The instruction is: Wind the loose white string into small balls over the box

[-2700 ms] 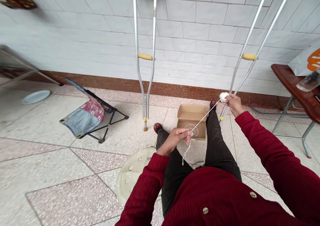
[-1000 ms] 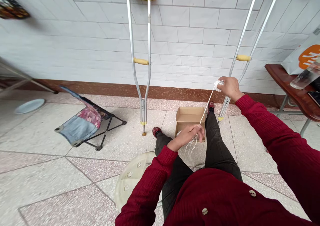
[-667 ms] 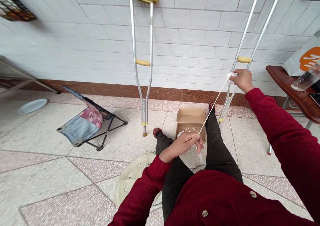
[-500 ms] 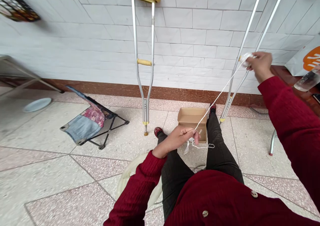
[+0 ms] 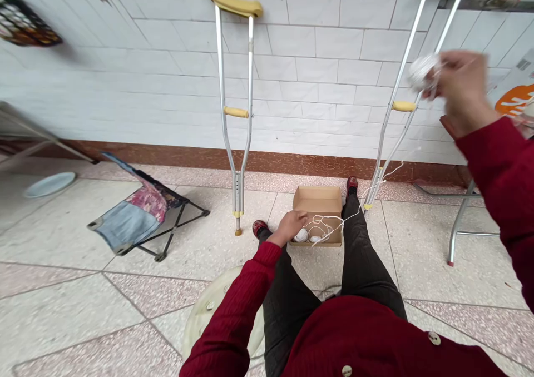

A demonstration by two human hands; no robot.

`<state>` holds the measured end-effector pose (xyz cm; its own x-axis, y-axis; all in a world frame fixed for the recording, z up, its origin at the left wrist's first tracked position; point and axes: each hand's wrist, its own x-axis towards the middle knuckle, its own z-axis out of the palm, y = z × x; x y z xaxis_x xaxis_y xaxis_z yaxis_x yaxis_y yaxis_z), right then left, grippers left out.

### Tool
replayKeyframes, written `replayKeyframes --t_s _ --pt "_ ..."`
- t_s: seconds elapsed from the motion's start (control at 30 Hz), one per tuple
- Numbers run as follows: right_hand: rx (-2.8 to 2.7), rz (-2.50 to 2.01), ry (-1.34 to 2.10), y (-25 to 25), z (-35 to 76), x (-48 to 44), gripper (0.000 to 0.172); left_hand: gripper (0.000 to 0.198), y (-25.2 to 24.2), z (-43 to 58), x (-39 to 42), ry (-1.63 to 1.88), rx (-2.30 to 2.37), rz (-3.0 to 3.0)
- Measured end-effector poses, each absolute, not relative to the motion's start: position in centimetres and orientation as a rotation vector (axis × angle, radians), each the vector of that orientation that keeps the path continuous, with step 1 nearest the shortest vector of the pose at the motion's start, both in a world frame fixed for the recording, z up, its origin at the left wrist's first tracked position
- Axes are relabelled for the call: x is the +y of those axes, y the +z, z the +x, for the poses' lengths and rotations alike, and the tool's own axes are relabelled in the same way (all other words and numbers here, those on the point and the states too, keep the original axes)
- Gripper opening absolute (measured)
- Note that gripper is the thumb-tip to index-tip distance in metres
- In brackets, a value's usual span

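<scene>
I sit with my legs stretched out and a small open cardboard box (image 5: pixel 317 199) on the floor between them. My left hand (image 5: pixel 292 224) is down at the box's left side, fingers curled on loops of white string (image 5: pixel 323 222), next to small white balls (image 5: pixel 301 236) inside the box. My right hand (image 5: pixel 463 88) is raised high at the right, blurred by motion, closed on a white ball of string (image 5: pixel 421 70). The string hangs slack from that ball down to the box.
Two metal crutches (image 5: pixel 236 110) (image 5: pixel 403 104) lean on the white tiled wall. A folding fabric stool (image 5: pixel 139 213) and a pale plate (image 5: pixel 49 183) lie on the floor at the left. At the right stands a metal-legged table (image 5: pixel 459 227) with a bag (image 5: pixel 515 90). A plastic stool (image 5: pixel 208 307) is under me.
My right hand swung up and to the right with the ball. My left hand dropped from above my lap down to the box, and the taut string went slack.
</scene>
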<state>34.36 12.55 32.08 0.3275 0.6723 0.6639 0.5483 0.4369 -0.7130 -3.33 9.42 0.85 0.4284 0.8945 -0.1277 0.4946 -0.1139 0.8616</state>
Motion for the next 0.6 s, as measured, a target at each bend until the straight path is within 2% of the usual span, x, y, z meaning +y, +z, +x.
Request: replayKeyframes --t_s 0.1,0.23,0.27,0.33,0.4,0.53,0.6 --pt "-1.574 -1.377 0.320 27.9 28.4 11.0 0.031 0.029 3.2 -0.6 9.5 0.830 1.124 1.581" --pt "-1.908 -1.335 0.217 24.0 22.7 10.2 0.026 0.050 9.8 3.6 8.3 1.105 0.748 1.397" --pt "-1.957 -1.330 0.202 23.5 21.9 10.1 0.026 0.051 11.2 4.4 7.9 1.140 0.682 1.388" --pt "-2.008 -1.345 0.214 23.0 21.0 10.0 0.027 0.040 13.1 5.4 6.9 1.176 0.626 1.373" --pt "-2.010 -1.371 0.225 22.4 20.8 10.2 0.028 0.031 13.7 5.5 5.8 1.185 0.663 1.367" --pt "-1.896 -1.495 0.293 19.1 21.7 11.2 0.025 0.037 12.6 4.2 3.6 1.110 0.780 1.384" --pt "-1.774 -1.549 0.483 16.5 22.1 11.7 0.022 0.037 11.7 3.6 2.8 1.067 0.801 1.393"
